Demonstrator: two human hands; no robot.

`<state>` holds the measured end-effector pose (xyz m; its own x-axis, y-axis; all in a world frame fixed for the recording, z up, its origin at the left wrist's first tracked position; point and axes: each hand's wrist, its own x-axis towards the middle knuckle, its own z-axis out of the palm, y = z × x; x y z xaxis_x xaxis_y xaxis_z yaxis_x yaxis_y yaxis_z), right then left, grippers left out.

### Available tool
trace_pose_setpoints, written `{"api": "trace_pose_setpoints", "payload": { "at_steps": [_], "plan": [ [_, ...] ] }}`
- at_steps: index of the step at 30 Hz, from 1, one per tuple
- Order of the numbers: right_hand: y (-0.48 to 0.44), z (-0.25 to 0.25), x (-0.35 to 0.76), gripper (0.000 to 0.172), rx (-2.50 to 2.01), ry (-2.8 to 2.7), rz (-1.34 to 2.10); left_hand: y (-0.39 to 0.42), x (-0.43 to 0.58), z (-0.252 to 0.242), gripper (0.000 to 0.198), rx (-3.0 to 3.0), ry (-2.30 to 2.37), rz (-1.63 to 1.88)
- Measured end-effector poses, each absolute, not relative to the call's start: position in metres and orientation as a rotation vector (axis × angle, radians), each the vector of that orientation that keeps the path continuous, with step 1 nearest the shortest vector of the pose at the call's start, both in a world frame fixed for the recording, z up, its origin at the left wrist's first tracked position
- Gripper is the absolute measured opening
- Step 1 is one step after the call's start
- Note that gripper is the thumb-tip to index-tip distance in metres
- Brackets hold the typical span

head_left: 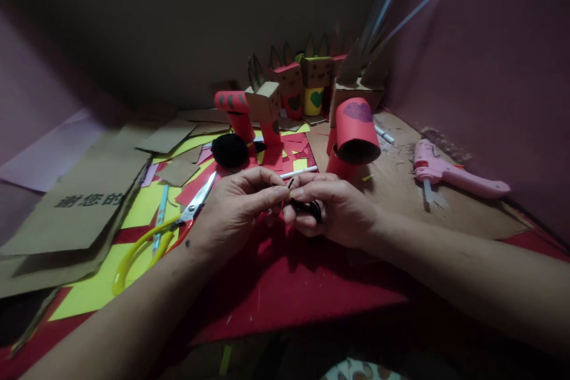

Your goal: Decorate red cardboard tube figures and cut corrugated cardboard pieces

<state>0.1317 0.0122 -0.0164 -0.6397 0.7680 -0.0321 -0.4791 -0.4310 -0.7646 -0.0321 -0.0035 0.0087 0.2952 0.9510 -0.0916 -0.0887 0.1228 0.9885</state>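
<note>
Hands (pixel 243 199) (pixel 341 208) pinching black strand (pixel 314 210), probably yarn, above red table (pixel 285 303)

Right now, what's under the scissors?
Yellow paper and a light blue stick show beneath the yellow handle of the scissors. The left arm covers part of the red handle, so what's under there can't be seen.

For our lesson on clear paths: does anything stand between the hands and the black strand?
Nothing visible does: the left hand and right hand meet at the black strand, its loops in the right.
</note>
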Motion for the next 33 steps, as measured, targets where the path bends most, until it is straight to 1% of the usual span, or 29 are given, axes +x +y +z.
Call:
{"api": "trace_pose_setpoints", "payload": {
  "at_steps": [4, 6, 10, 14, 18, 22, 28, 33],
  "plan": [
    [0.012, -0.016, 0.130, 0.020, -0.574, -1.045, 2.038, -0.003, -0.034, 0.008, 0.011, 1.199, 1.013, 0.917],
    [0.013, -0.016, 0.129, 0.022, -0.599, -1.041, 2.043, -0.002, -0.034, 0.009, 0.011, 1.213, 1.021, 0.909],
    [0.014, -0.016, 0.129, 0.018, -0.634, -1.029, 2.035, -0.003, -0.034, 0.011, 0.014, 1.274, 1.086, 0.910],
    [0.014, -0.017, 0.130, 0.014, -0.645, -1.033, 2.010, -0.005, -0.035, 0.014, 0.014, 1.388, 1.178, 1.000],
    [0.014, -0.017, 0.130, 0.016, -0.644, -1.014, 2.009, -0.005, -0.039, 0.018, 0.007, 1.568, 1.234, 1.003],
    [0.014, -0.016, 0.130, 0.017, -0.653, -1.010, 2.011, -0.002, -0.042, 0.023, 0.002, 1.665, 1.171, 0.939],
    [0.014, -0.016, 0.131, 0.015, -0.650, -0.970, 2.013, 0.001, -0.044, 0.022, 0.015, 1.464, 1.195, 0.887],
    [0.014, -0.015, 0.131, 0.016, -0.619, -0.987, 2.020, 0.001, -0.045, 0.018, 0.018, 1.411, 1.252, 0.784]
  ]
}}
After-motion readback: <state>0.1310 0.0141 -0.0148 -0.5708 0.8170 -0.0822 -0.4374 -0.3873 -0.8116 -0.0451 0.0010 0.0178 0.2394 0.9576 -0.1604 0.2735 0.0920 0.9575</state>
